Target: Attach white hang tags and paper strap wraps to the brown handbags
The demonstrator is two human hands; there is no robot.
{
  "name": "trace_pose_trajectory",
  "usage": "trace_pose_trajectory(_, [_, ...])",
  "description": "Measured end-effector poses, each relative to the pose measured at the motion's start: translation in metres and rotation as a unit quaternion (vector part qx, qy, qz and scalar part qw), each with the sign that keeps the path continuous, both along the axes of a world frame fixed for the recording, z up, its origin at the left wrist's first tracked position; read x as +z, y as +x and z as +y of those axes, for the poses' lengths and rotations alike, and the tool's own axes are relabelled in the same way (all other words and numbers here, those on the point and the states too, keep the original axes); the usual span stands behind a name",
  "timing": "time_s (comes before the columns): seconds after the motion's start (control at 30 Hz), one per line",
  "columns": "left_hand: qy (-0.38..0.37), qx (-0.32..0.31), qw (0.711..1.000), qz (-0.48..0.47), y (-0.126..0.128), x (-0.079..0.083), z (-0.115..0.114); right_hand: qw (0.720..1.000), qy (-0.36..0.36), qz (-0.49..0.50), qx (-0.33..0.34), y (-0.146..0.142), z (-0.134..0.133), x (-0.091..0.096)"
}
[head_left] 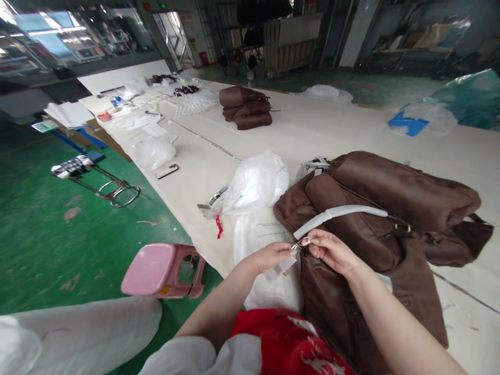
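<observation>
Item: small metal ring clasp (303, 242) on the near brown leather bag (363, 245), pinched between left hand (273, 256) and right hand (332, 251), fingers closed. Left hand also holds a clear tag (282, 268). White wrapped strap (339, 213) runs far-right from the clasp. Pink plastic stool (162, 270) at left.

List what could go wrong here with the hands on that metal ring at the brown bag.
1. The left hand and right hand pinch a small metal ring with only the fingertips; it may slip from them.
2. The small clear tag under the left hand hangs loose and might drop onto the plastic bags.
3. The brown bag hangs over the table's edge toward the lap; a tug might slide it off.
</observation>
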State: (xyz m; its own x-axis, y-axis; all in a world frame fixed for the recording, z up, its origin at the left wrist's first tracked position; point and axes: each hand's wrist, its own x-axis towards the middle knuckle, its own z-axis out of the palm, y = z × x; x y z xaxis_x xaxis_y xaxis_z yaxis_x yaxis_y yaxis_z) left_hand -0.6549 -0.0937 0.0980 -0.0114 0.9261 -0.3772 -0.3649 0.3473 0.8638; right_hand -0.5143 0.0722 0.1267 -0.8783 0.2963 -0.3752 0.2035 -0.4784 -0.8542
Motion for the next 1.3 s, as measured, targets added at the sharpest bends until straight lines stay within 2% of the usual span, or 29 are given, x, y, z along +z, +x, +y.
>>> trace_pose_trajectory(0.1, [-0.022,0.04,0.999,-0.019,0.01,-0.003,0.0,0.998,-0.051,0.025,-0.039,0.004,-0.007,0.003])
trace_pose_trajectory(0.2, [0.004,0.048,0.999,-0.018,0.013,-0.005,-0.002,0.997,-0.071,0.003,-0.025,0.015,-0.014,0.007])
trace_pose_trajectory(0.33, [-0.014,0.0,1.0,-0.014,0.011,-0.003,-0.009,0.996,-0.025,-0.086,0.02,0.033,-0.026,0.007])
trace_pose_trajectory(0.47, [-0.032,-0.067,0.997,-0.015,0.009,-0.001,-0.016,0.992,-0.018,-0.123,-0.006,0.043,-0.037,0.004])
trace_pose_trajectory(0.53, [-0.046,-0.034,0.998,-0.024,0.011,-0.003,-0.018,0.991,-0.009,-0.132,-0.014,0.046,-0.04,0.001])
trace_pose_trajectory(0.6, [-0.065,0.049,0.994,-0.072,0.014,-0.006,-0.018,0.991,-0.001,-0.133,0.018,0.049,-0.041,-0.002])
trace_pose_trajectory(0.7, [-0.079,0.156,0.973,-0.148,0.019,-0.011,-0.015,0.991,0.002,-0.114,0.066,0.053,-0.04,-0.007])
trace_pose_trajectory(0.87, [-0.086,0.238,0.954,-0.16,0.025,-0.014,-0.009,0.995,0.018,-0.063,0.069,0.053,-0.041,-0.01])
trace_pose_trajectory(1.03, [-0.074,0.315,0.935,-0.143,0.038,-0.011,-0.003,0.987,0.136,-0.015,0.086,0.044,-0.054,-0.009])
trace_pose_trajectory(1.13, [-0.072,0.337,0.93,-0.126,0.045,-0.009,0.0,0.961,0.269,0.022,0.068,0.039,-0.063,-0.004])
trace_pose_trajectory(1.2, [-0.074,0.344,0.929,-0.115,0.048,-0.008,0.001,0.915,0.397,0.035,0.056,0.036,-0.067,0.003])
trace_pose_trajectory(1.3, [-0.073,0.355,0.927,-0.097,0.051,-0.005,0.003,0.814,0.577,0.047,0.043,0.035,-0.071,0.016])
